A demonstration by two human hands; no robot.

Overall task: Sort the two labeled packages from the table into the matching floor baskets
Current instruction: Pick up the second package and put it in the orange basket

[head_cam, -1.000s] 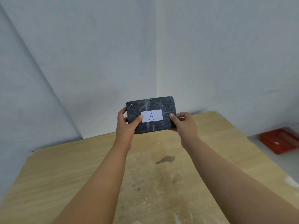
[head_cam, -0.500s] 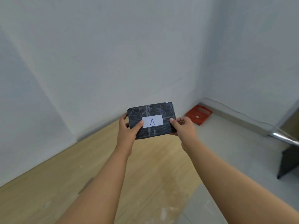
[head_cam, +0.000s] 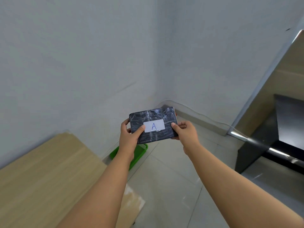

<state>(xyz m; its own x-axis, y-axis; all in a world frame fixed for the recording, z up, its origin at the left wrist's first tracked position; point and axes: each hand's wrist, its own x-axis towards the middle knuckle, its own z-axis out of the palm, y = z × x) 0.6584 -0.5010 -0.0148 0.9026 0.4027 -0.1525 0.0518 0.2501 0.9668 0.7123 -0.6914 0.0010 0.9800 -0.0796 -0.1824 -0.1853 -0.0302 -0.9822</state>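
Above the tiled floor (head_cam: 172, 186), clear of the counter (head_cam: 41, 178), a dark package (head_cam: 153, 125) wrapped in shiny clear tape is held up in both hands, its broad face turned toward the camera. A white label (head_cam: 154, 125) is stuck near the middle of that face, and a single letter "A" is written on it in blue ink; no other writing can be read. The left hand (head_cam: 129, 135) is closed on the package's left end, with the thumb laid on the front just beside the label's edge. The right hand (head_cam: 185, 130) is closed on the right end, thumb on the front and fingers curled behind. A green basket (head_cam: 139, 153) is seen on the floor against the wall, just below the package and partly hidden by the left forearm. The light wooden counter is seen at lower left. A black piece of furniture (head_cam: 279, 137) with a metal edge is seen at right, well apart from the hands.
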